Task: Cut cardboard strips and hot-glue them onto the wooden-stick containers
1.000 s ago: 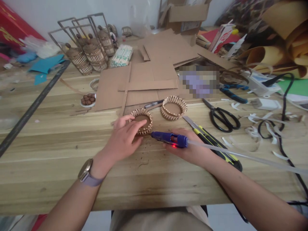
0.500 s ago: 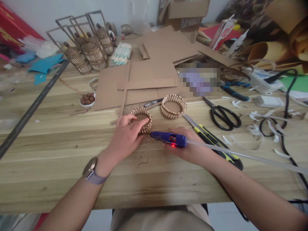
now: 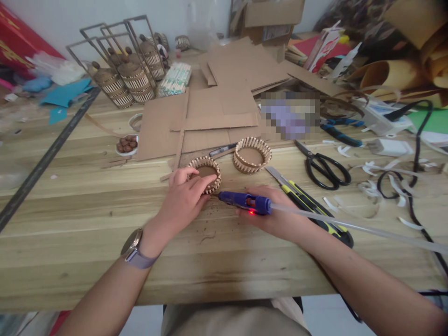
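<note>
My left hand grips the near-left side of a small round basket with a wall of short wooden sticks and a brown cardboard base; its fingers cover part of the rim. In my right hand is a blue hot glue gun, with a red light lit and a long clear glue stick trailing from its back. The gun's nozzle points left at the basket's lower outer wall, close to my left fingertips; whether it touches is unclear. A second stick-walled basket stands just behind, to the right.
Right of my hand lie a yellow-black utility knife and black scissors. Cardboard sheets spread across the back. A bowl of brown nuts and several finished lantern-like pieces stand at the left. A black cable runs along the right.
</note>
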The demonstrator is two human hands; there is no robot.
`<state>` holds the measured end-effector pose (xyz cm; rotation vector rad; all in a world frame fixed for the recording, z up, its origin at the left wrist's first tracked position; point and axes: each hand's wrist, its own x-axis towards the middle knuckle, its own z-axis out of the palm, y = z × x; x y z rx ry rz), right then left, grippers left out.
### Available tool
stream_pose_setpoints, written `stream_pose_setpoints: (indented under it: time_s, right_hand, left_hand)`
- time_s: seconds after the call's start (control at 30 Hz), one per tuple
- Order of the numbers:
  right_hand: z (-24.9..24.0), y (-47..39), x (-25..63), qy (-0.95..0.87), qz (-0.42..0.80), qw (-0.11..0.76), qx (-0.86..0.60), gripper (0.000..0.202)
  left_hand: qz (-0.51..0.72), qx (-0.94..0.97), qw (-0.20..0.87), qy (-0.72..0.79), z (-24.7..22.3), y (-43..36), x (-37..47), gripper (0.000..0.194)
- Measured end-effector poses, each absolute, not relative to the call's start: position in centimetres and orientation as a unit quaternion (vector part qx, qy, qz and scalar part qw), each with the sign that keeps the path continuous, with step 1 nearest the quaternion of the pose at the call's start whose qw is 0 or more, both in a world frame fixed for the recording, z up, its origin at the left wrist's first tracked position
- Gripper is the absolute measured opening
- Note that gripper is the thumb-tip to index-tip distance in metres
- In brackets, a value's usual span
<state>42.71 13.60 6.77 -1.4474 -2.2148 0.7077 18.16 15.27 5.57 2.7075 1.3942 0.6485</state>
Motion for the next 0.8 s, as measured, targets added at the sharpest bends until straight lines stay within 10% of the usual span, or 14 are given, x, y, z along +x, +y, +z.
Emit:
stream_pose_setpoints:
  time_s: [0.8]
  right_hand:
    - [6.79,13.59,42.79,-0.796,0.251,0.199,-0.514,0.014]
  left_hand:
    - [0.234,0.857,-0.018,0.459,5.44,15.20,18.81,0.031]
